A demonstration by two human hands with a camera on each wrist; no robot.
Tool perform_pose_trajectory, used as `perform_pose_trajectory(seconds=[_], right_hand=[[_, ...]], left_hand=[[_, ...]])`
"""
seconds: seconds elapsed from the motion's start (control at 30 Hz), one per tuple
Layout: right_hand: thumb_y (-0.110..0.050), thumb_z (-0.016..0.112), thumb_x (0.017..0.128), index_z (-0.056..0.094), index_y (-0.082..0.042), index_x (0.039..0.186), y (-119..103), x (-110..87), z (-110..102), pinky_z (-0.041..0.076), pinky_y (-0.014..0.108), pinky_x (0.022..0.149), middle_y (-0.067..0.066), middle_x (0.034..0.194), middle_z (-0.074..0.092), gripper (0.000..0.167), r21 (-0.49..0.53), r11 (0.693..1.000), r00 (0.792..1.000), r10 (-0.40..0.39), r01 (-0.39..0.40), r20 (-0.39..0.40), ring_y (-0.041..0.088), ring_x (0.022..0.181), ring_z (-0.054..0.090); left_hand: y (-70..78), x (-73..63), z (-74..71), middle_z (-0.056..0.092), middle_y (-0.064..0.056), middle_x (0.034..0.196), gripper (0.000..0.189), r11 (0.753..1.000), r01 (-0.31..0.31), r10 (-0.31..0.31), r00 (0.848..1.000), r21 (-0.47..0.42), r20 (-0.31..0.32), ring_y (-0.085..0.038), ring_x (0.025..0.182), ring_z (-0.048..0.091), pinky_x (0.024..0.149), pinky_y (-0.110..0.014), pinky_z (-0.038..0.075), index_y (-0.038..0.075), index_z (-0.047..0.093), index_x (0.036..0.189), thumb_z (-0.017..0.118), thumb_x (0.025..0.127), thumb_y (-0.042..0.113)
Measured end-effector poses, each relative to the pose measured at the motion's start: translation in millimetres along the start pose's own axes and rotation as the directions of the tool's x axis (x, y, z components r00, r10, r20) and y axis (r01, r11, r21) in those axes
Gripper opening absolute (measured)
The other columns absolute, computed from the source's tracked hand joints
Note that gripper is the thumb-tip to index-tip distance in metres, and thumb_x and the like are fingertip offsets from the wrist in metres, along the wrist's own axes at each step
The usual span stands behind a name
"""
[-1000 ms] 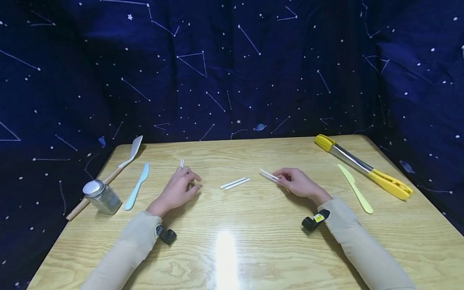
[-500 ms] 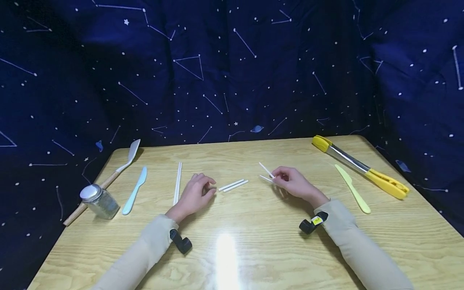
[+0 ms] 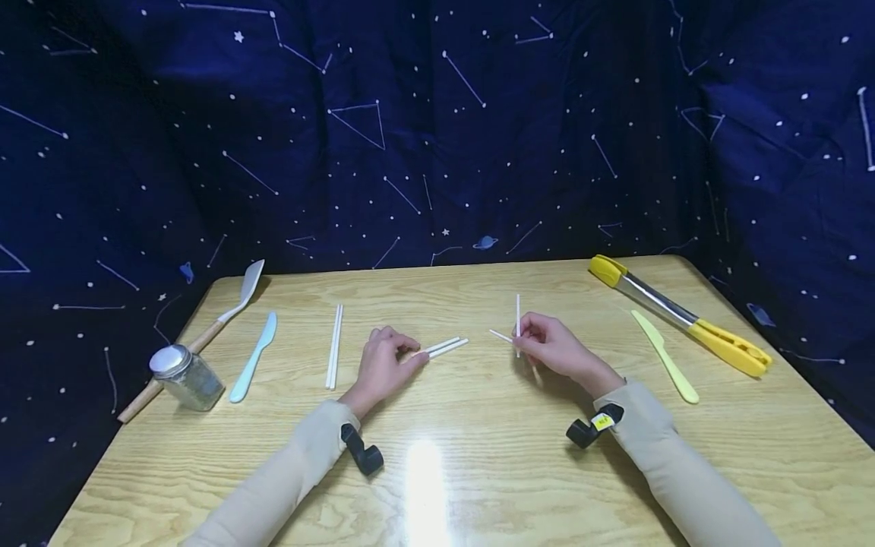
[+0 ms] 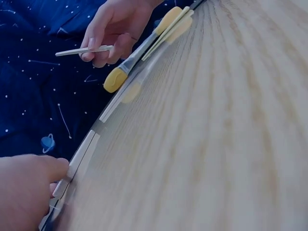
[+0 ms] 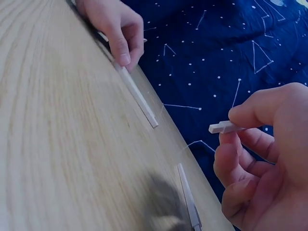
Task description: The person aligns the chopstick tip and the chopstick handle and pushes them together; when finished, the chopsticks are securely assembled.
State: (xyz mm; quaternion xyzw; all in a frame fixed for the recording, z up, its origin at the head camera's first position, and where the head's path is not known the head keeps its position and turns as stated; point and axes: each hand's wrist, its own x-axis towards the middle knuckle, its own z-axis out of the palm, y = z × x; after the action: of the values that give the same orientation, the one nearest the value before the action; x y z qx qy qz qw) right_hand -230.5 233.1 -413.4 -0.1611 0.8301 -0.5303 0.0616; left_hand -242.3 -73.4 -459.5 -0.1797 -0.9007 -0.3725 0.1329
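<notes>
Near the table's middle, my left hand [image 3: 384, 366] pinches the left end of two thin white sticks [image 3: 448, 349] lying side by side. Its thumb and a fingertip meet there in the head view. Further right, my right hand [image 3: 557, 349] holds another white stick [image 3: 518, 311] upright between thumb and fingers, raised off the table; its blunt, square end [image 5: 220, 127] shows in the right wrist view. One more white stick [image 3: 500, 335] lies below that hand, partly hidden by the fingers. A longer white pair of sticks [image 3: 333, 347] lies to the left of my left hand.
On the left are a light-blue knife [image 3: 256, 357], a spatula [image 3: 235, 308] and a glass jar with a metal lid [image 3: 191, 380]. To the right lie a pale yellow knife [image 3: 666, 357] and yellow-ended tongs [image 3: 659, 300]. A starry dark-blue cloth [image 3: 424, 152] hangs behind the table.
My left hand has left the long pair of sticks and moved right to the middle pair. In my right hand, one stick has turned from slanting to upright, apart from the other.
</notes>
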Motion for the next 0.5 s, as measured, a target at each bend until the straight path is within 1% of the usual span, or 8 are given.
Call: perform_pose_trajectory(seconds=[0.13,0.3,0.5], right_hand=[[-0.001,0.059,0.09,0.051,0.008,0.094,-2.5,-0.7,3.1,0.043,0.024,0.05,0.006,0.073,0.052,0.012,-0.002,1.0,1.0,-0.001,0.001,0.01,0.009,0.054,0.048],[-0.001,0.059,0.091,0.051,0.007,0.094,-2.3,-0.5,7.9,0.041,0.021,0.049,0.004,0.073,0.051,0.011,-0.007,1.0,1.0,0.007,-0.007,0.01,0.008,0.054,0.047],[-0.003,0.06,0.091,0.052,0.006,0.093,-4.0,2.8,12.3,0.041,0.023,0.05,0.003,0.072,0.051,0.012,0.01,1.0,1.0,0.0,0.0,0.007,0.011,0.055,0.047]], left_hand=[[0.3,-0.1,-0.7,0.058,-0.002,0.081,0.016,1.0,0.01,-0.01,1.0,-0.009,0.018,-0.017,0.078,0.043,0.072,-0.03,0.034,0.012,0.074,0.077,0.081,0.077,0.027],[-1.0,-1.0,-0.4,0.06,-0.002,0.083,0.018,1.0,0.006,-0.005,0.999,-0.01,0.04,-0.017,0.081,0.046,0.075,-0.03,0.035,0.011,0.072,0.076,0.079,0.079,0.027],[-0.4,-0.7,-1.2,0.061,0.001,0.077,0.019,1.0,0.018,-0.019,0.999,0.012,0.032,-0.016,0.077,0.05,0.074,-0.032,0.038,0.012,0.068,0.075,0.079,0.08,0.028]])
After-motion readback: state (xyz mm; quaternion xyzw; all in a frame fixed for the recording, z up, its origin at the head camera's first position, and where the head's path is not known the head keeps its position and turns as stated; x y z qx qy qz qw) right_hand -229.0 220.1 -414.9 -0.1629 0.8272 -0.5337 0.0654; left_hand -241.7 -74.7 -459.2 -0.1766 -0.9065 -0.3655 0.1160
